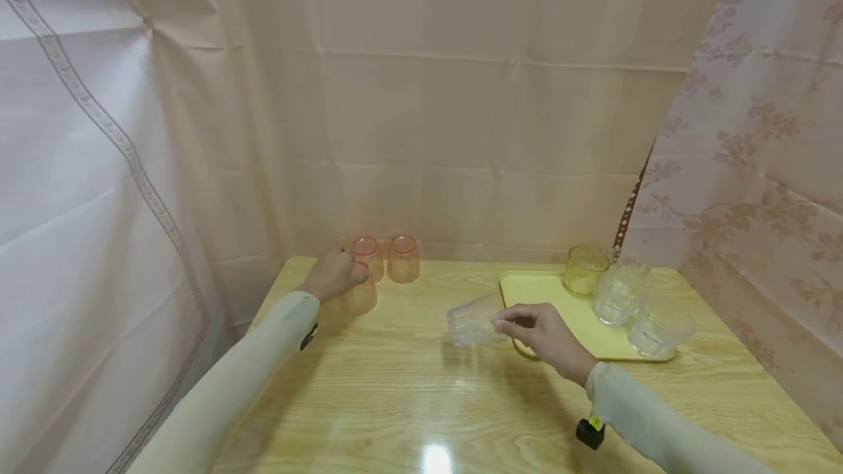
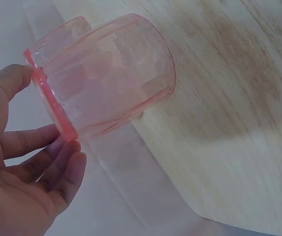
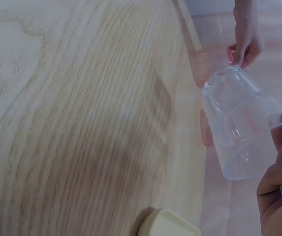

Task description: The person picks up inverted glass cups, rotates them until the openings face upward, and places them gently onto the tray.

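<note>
At the back left, my left hand [image 1: 329, 276] pinches an upside-down pink tumbler [image 1: 362, 297] by its thick base. In the left wrist view, thumb and fingertips sit on opposite sides of the base of this pink tumbler [image 2: 116, 73], its open rim toward the table. Two more pink tumblers, one at the left [image 1: 367, 258] and one at the right [image 1: 404, 262], stand upside down behind it. My right hand [image 1: 543, 335] pinches a clear tumbler [image 1: 470, 322] by the rim, tilted on its side over the table, its base pointing left.
A yellow tray [image 1: 536, 285] lies on the wooden table [image 1: 382, 386] at the right. On it are a yellow cup [image 1: 585, 273] and several clear tumblers [image 1: 615, 298], the front one [image 1: 655, 331] near the tray's corner. Cloth curtains [image 1: 421, 115] enclose the back and sides.
</note>
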The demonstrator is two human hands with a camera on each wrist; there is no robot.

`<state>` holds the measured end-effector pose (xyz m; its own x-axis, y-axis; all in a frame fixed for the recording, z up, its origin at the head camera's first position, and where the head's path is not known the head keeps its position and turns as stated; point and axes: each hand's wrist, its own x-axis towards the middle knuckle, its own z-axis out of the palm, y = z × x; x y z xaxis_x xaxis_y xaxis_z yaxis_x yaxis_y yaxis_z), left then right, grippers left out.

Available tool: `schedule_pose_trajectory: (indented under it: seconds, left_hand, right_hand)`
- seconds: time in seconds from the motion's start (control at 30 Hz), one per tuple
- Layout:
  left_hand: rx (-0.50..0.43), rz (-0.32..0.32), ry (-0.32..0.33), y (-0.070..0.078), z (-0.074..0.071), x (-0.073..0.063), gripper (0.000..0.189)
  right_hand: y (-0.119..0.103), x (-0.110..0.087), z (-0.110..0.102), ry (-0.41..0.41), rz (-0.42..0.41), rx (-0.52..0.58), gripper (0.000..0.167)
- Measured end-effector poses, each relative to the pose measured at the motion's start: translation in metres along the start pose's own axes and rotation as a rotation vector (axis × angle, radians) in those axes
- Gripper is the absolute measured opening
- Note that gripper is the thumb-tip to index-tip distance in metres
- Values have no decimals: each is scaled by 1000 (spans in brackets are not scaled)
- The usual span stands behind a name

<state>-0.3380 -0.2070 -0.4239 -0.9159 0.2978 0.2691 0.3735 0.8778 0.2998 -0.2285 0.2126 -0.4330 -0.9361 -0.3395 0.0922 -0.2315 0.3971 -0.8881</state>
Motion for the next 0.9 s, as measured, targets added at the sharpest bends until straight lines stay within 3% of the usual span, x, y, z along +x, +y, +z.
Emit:
schedule_pose_trajectory:
  seconds: [0.33,0.57,0.7,0.9]
  left_hand:
    - [-48,1,-96,0,-5,9,54]
    - [-38,22,-125,4,-10,10,37]
    - [-1,30,-134,6,-11,10,36]
    - [10,-31,-163,8,-14,10,31]
  right_hand:
    - [5,-6,-15,46,-89,-227,21]
    - [14,-11,-30,111,-102,-279,20]
    - [19,-15,-41,142,-105,-310,21]
    - [22,-18,-54,191,-141,-416,17]
